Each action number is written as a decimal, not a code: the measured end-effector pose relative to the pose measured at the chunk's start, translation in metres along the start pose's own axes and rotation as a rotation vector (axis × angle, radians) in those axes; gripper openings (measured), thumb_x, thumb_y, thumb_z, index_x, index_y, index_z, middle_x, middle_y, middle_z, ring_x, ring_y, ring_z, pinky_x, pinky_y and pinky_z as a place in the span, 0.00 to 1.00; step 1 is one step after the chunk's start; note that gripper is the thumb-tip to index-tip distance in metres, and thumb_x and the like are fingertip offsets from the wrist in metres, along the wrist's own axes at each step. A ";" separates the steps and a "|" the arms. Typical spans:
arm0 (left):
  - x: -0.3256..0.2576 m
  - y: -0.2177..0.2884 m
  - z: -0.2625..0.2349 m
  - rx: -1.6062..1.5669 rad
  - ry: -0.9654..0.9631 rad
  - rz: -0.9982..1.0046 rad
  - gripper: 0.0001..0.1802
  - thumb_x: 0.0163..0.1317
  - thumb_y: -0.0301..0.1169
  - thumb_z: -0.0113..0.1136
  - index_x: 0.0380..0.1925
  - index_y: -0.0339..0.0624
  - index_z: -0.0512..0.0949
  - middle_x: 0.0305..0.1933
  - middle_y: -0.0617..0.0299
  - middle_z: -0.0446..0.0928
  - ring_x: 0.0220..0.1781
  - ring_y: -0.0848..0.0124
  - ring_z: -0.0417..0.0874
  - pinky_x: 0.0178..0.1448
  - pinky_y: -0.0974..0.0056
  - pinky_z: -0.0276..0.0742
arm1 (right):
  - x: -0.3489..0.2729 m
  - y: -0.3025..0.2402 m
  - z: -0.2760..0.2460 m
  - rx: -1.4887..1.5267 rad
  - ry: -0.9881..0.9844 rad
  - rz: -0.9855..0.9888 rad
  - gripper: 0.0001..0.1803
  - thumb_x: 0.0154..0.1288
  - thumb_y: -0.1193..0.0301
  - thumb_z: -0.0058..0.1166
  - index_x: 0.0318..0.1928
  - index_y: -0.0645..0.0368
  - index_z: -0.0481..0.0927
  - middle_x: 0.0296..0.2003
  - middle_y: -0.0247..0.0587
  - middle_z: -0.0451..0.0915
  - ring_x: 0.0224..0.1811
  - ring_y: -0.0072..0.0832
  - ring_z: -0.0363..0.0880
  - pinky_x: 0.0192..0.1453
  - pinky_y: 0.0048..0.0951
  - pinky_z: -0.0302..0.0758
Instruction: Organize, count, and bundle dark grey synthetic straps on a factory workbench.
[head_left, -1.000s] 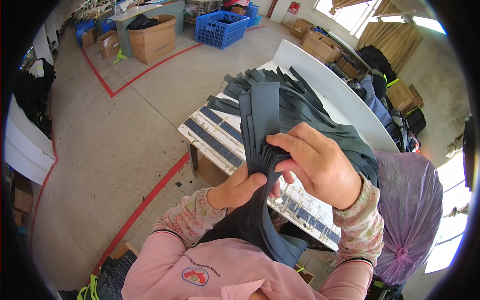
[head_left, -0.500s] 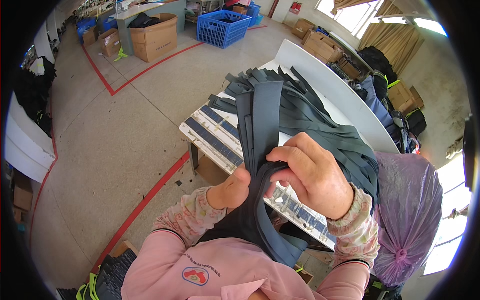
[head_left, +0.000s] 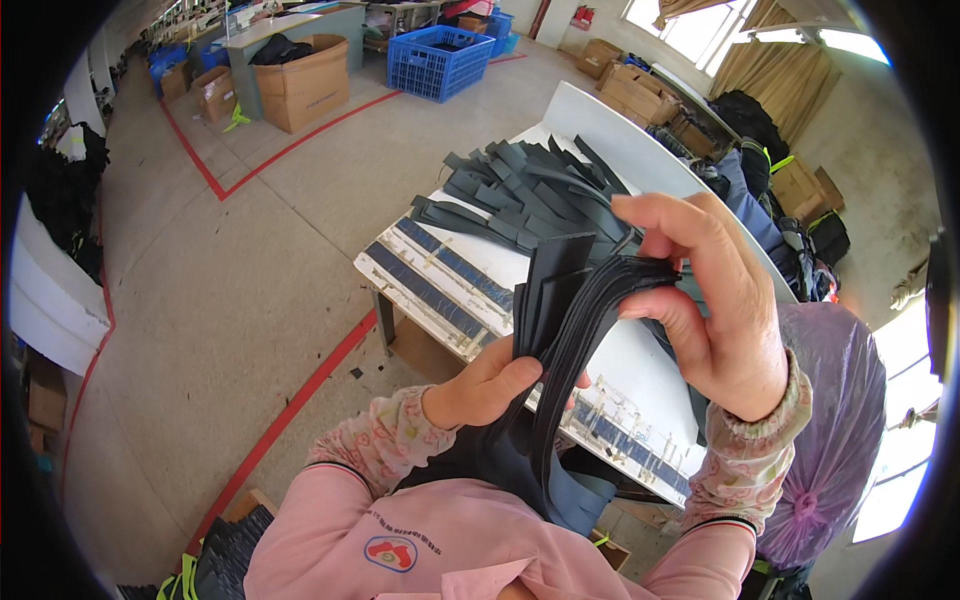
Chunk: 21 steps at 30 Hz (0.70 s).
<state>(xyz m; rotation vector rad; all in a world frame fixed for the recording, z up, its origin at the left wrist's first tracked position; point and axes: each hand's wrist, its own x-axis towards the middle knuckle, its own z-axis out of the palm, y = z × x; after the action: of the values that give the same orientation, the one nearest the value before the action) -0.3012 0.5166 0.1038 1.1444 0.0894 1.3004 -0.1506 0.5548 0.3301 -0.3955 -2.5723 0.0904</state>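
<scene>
My left hand (head_left: pixel 485 385) is closed round a bundle of dark grey fabric strips (head_left: pixel 565 345), with the thumb across its front. Above this grip the bundle parts: some strips stand upright, while a thicker layered stack bends over to the right. At the bent ends is my right hand (head_left: pixel 735 310), its thumb below the stack and its fingers above, the index finger lifted off. The strips' lower lengths (head_left: pixel 585 495) hang in a loop in front of my pink shirt. Beyond the hands, a heap of similar strips (head_left: pixel 520 190) lies on a white worktable (head_left: pixel 400 290).
A raised white board (head_left: pixel 640 140) edges the table's far right side. Right of it stands a tied purple plastic bag (head_left: pixel 825 430). Farther off on the floor are a blue crate (head_left: pixel 440 65) and a cardboard box (head_left: pixel 300 85). Bundled strips (head_left: pixel 230 550) sit at lower left.
My right hand has moved up and right, bending part of the bundle over with it, and its index finger has lifted. My left hand has shifted slightly right, still gripping the strips.
</scene>
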 end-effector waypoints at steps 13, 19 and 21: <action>0.006 0.007 0.011 -0.001 0.001 0.051 0.34 0.75 0.54 0.42 0.60 0.30 0.69 0.52 0.52 0.79 0.47 0.70 0.83 0.54 0.64 0.80 | -0.002 0.004 0.001 0.100 -0.304 -0.043 0.14 0.59 0.74 0.63 0.44 0.63 0.76 0.38 0.45 0.72 0.39 0.42 0.75 0.42 0.34 0.74; 0.008 0.010 0.014 0.025 0.033 0.130 0.37 0.74 0.59 0.38 0.57 0.30 0.70 0.48 0.50 0.80 0.45 0.69 0.82 0.51 0.64 0.80 | -0.004 0.001 0.023 0.120 -0.322 -0.080 0.19 0.50 0.77 0.66 0.44 0.62 0.76 0.38 0.46 0.73 0.36 0.45 0.77 0.38 0.37 0.76; 0.009 0.011 0.014 0.039 0.020 0.151 0.38 0.74 0.59 0.37 0.55 0.30 0.70 0.47 0.50 0.79 0.44 0.68 0.82 0.50 0.64 0.80 | -0.006 0.000 0.030 0.120 -0.316 -0.072 0.19 0.50 0.77 0.67 0.43 0.62 0.76 0.38 0.46 0.74 0.36 0.45 0.77 0.38 0.37 0.76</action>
<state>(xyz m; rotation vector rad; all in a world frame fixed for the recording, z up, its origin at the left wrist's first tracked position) -0.2971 0.5132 0.1232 1.1905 0.0439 1.4489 -0.1608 0.5532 0.3014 -0.2598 -2.8697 0.3019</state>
